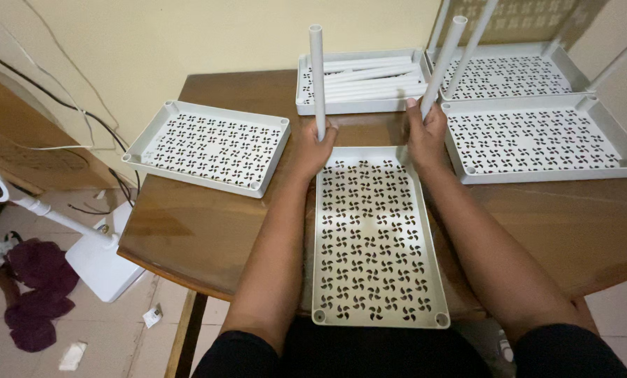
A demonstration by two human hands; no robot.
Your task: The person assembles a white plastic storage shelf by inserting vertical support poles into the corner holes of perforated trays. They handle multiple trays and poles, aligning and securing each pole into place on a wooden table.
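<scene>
A white perforated shelf tray (376, 238) lies lengthwise in front of me on the brown table (201, 224). At its far left corner my left hand (317, 143) grips a white tube (317, 77) that stands upright. At the far right corner my right hand (425, 129) grips a second white tube (443, 59), which leans slightly to the right. Both tube bottoms are hidden behind my fingers at the tray's corners.
Another perforated tray (212, 145) lies at the left. A tray holding several loose white tubes (362, 80) sits at the back. Two more trays (538, 136) with tubes standing in them are at the right. A white fan base (100, 259) and dark cloth (37, 287) are on the floor at the left.
</scene>
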